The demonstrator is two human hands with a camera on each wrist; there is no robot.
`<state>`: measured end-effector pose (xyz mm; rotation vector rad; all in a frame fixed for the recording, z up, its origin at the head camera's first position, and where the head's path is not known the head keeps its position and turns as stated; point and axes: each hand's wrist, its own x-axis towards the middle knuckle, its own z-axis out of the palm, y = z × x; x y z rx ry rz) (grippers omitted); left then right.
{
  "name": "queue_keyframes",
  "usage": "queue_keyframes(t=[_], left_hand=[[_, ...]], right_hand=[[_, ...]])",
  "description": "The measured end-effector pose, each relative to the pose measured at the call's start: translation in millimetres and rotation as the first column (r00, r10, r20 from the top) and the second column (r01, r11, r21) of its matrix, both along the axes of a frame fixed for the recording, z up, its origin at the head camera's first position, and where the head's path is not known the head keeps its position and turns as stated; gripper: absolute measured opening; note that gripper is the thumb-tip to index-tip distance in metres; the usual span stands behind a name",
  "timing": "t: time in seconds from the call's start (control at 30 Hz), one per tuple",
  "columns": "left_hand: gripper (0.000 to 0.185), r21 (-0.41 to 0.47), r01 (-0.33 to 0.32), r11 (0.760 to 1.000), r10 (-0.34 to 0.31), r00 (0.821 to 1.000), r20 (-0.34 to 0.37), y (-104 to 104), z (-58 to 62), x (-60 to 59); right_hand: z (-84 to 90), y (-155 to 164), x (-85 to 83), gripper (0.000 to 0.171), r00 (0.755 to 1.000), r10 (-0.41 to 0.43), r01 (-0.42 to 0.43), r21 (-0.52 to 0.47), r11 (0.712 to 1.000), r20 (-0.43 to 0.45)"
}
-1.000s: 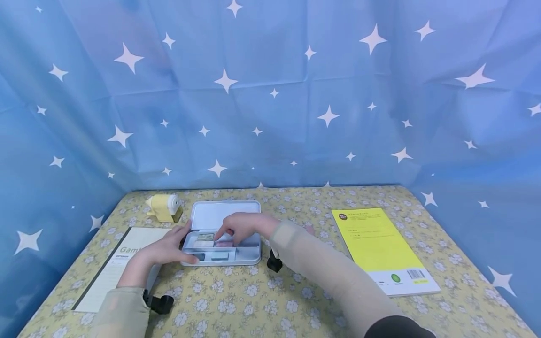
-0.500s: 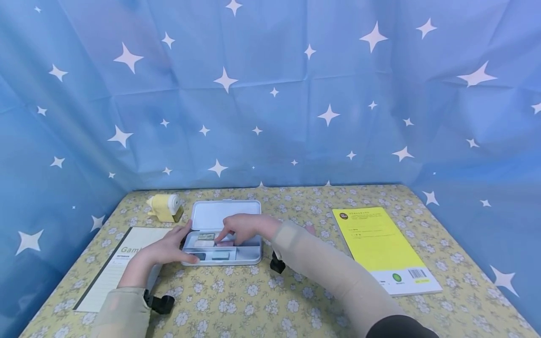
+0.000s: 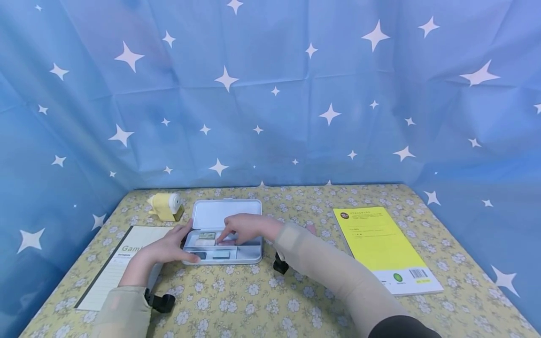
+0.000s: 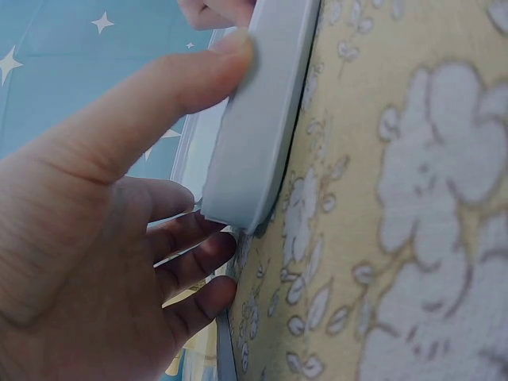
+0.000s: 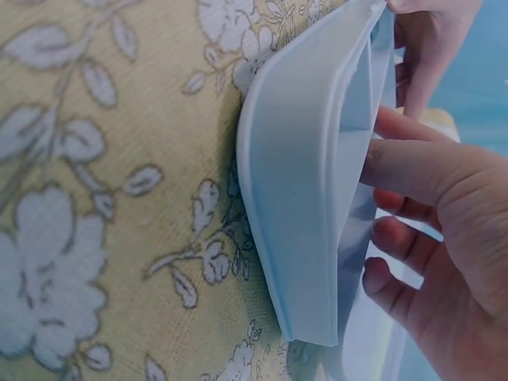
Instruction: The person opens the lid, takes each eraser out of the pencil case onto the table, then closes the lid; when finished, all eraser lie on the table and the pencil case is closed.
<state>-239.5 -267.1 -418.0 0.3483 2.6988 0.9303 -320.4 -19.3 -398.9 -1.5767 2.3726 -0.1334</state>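
Steadying the open pencil case (image 3: 226,256), left hand (image 3: 166,249) grip clasping its corner, right hand (image 3: 243,227) fingertips reaching inside, grip unclear.

Table (image 3: 296,300) with a yellow floral cloth, and the items lying on it.

An open grey case (image 3: 224,234) lies left of centre, its lid (image 3: 226,213) folded back toward the far edge. A yellow sharpener (image 3: 166,206) stands near the far left corner, just beyond a lined notepad (image 3: 114,267) that lies along the left side, beside the case. A yellow booklet (image 3: 384,246) lies flat on the right side, well apart from the case. The wrist views show the case's rounded base resting directly on the cloth.
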Motion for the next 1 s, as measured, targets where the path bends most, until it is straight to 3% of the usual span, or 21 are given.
queue_keyframes(t=[0.67,1.0], left_hand=[[0.121,0.009,0.016,1.000,-0.016,1.000,-0.011,-0.8,-0.4,0.7],[0.121,0.006,0.005,1.000,-0.005,1.000,-0.008,-2.4,-2.2,-0.7]], right_hand=[[4.9,0.4,0.4,0.036,0.998,-0.055,0.054,0.022,0.998,0.031],[8.6,11.7,-3.6,0.038,0.985,-0.118,0.123,-0.034,0.992,0.124]])
